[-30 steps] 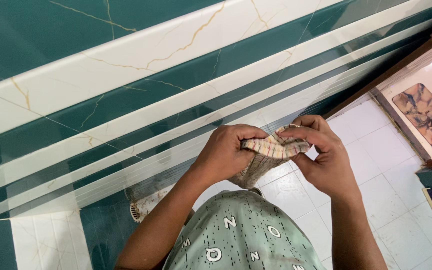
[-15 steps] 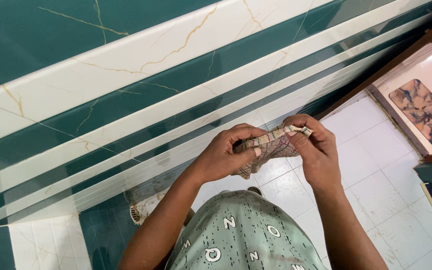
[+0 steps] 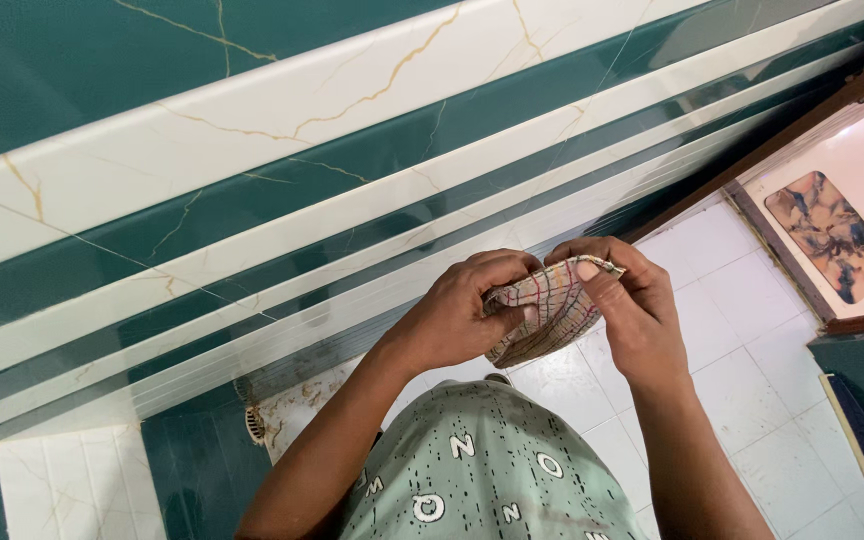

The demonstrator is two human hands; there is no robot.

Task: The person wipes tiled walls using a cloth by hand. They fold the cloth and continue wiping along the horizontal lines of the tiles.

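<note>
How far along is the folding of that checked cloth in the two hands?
Done so far: the checked cloth is gathered into a small, layered bundle, off the floor. In hand: the left hand pinches its near edge with the thumb on top, and the right hand grips the top corner. Left: the lower edge hangs loose and curved, so the bundle does not look neatly squared yet. The white floor tiles below are bare.

Both bare forearms rise from below and converge at chest height. Left hand (image 3: 457, 318) curls inward, thumb extended toward the right. Right hand (image 3: 624, 305) faces it, fingers (image 3: 592, 268) bent in a pinch, knuckles upward.
</note>
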